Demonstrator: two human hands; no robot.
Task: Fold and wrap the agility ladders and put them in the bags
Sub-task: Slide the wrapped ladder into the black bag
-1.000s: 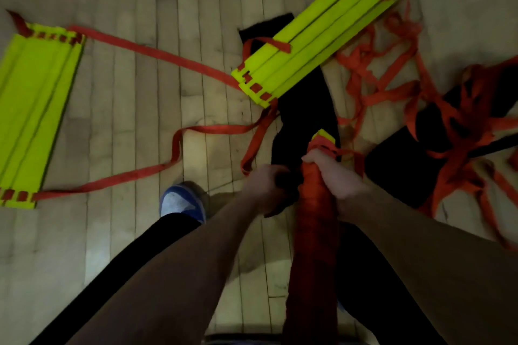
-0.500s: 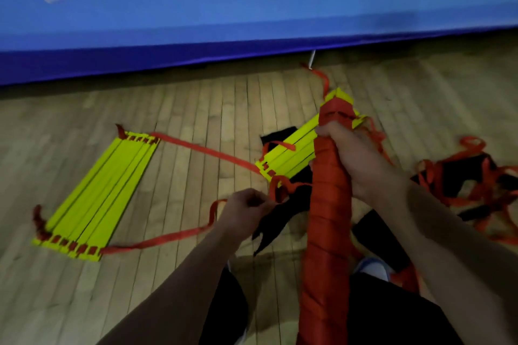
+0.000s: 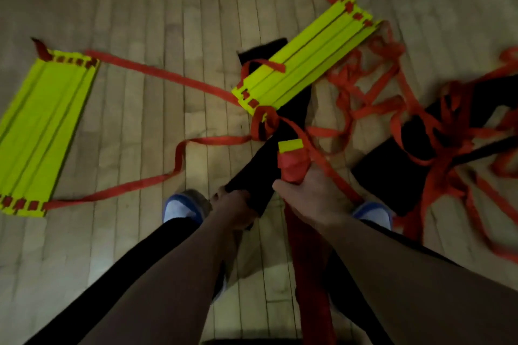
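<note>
No readable text, label, brand, number or sign anywhere. Nothing legible on the wrapped ladder (image 3: 293, 166) gripped by the right hand (image 3: 311, 199), nor on the black bag (image 3: 259, 173) gripped by the left hand (image 3: 234, 209).

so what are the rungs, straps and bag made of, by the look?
Yellow rungs: likely rigid plastic, matte; flat, straight slats.
Red straps: woven webbing, probably nylon; limp, twisting, tangled.
Black bag, in the left hand: soft matte fabric; it sags. Exact fibre unclear.
</note>
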